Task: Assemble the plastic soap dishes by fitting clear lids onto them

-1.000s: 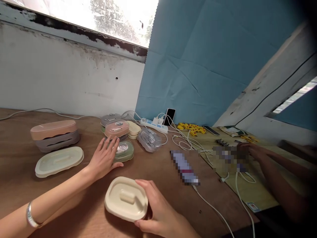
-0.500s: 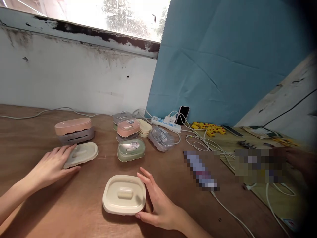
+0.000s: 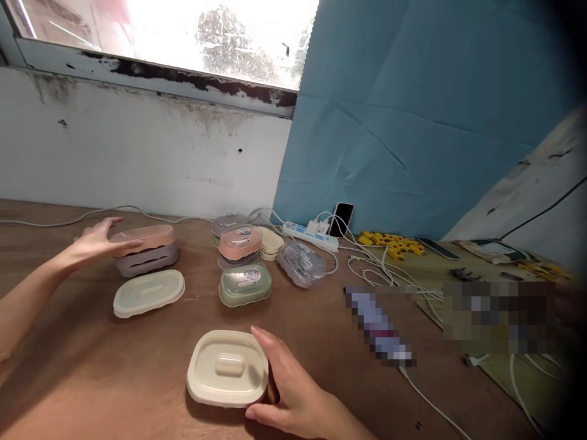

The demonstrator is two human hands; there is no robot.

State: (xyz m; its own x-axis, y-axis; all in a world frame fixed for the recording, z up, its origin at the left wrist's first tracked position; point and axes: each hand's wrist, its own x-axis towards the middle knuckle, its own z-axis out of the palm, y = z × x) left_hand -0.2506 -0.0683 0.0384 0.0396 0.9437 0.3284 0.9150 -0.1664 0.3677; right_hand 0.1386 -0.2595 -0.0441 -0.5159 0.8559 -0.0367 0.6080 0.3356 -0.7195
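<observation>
A cream soap dish with a raised bar in its middle lies near the front of the table. My right hand grips its right end, fingertips at the far edge and thumb at the near edge. My left hand, fingers spread, is at the left end of a pink soap dish part. Its thumb overlaps the pink rim; whether it touches cannot be told. That pink part sits on a stack of grey ones. A translucent whitish lid lies just in front of the stack.
Behind the cream dish are a green soap box, a pink soap box on others, cream parts and a bagged grey box. A power strip, cables, phones and yellow pieces lie rightward. A co-worker's blurred hand is far right.
My left hand has left the whitish lid and moved up and back to the pink part. My right hand stays on the cream soap dish. The view has shifted slightly.
</observation>
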